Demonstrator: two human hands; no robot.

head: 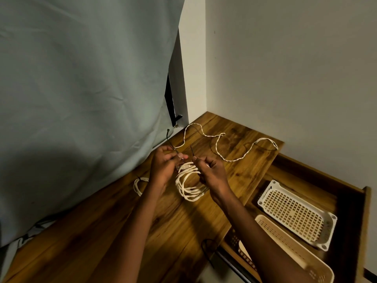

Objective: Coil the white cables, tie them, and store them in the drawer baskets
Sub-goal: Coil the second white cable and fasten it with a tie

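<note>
A coiled white cable [190, 185] hangs between my hands above the wooden desk [163, 231]. My left hand [165, 166] grips the top of the coil near its plug ends and pinches one end of a thin dark tie [171, 145]. My right hand [212, 171] pinches the tie's other end [192, 150] at the coil's right side. A second small white coil [139, 185] lies on the desk left of my left wrist. A loose twisted white cable [234, 149] snakes across the desk's far part.
An open drawer [346, 201] at the right holds a white lattice basket [295, 215] and a beige basket [293, 248]. A grey-green cloth [81, 99] hangs along the left. White walls meet in the corner behind the desk. A dark cord [206, 245] loops at the desk's front edge.
</note>
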